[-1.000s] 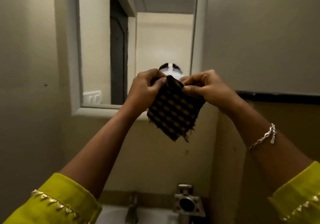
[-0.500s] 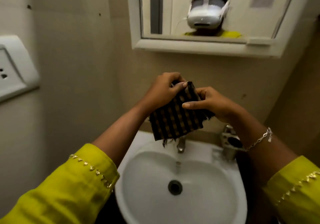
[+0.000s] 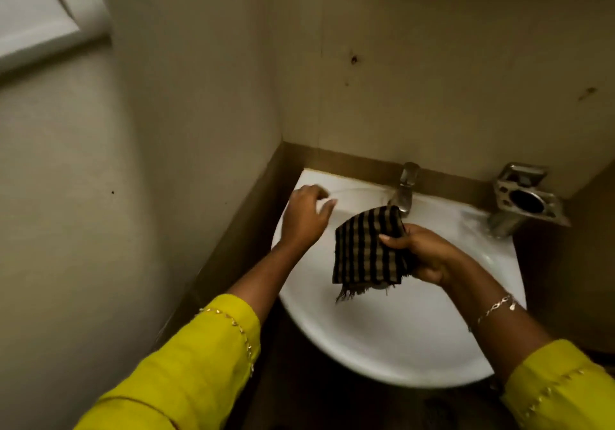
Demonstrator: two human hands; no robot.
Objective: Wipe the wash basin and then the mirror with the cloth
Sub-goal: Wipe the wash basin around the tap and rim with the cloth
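- R hand [image 3: 422, 253]: grips the cloth [image 3: 366, 250] by its right edge. Thumb lies across the front and the fingers curl round behind, a firm closed hold.
- Cloth: dark and tan check, folded to a rough square. It hangs from the R hand over the middle of the basin [image 3: 399, 339], with the frayed fringe along its bottom edge. Top corner sits just in front of the tap [image 3: 404, 190]; can't tell if they touch. Can't tell if the fringe reaches the bowl.
- L hand [image 3: 304, 216]: over the basin's back-left rim, apart from the cloth. Fingers loosely bent, holding nothing. It's a bit blurred, so can't tell if the fingertips touch the rim.
- Basin: white, rounded front, set in the corner against the wall [image 3: 432, 63]. The cloth covers the middle of the bowl.
- Tap: chrome, at centre back of the basin, spout pointing into the bowl.
- Holder [image 3: 525, 196]: metal, with a round hole, at the basin's back-right corner, well apart from both hands.
- Socket plate [image 3: 36, 13]: white, on the left wall, top-left of view.
- Bracelet [image 3: 496, 306]: thin chain on the R wrist.
- Sleeves [image 3: 186, 373]: yellow with gold trim at the cuffs, on both forearms.
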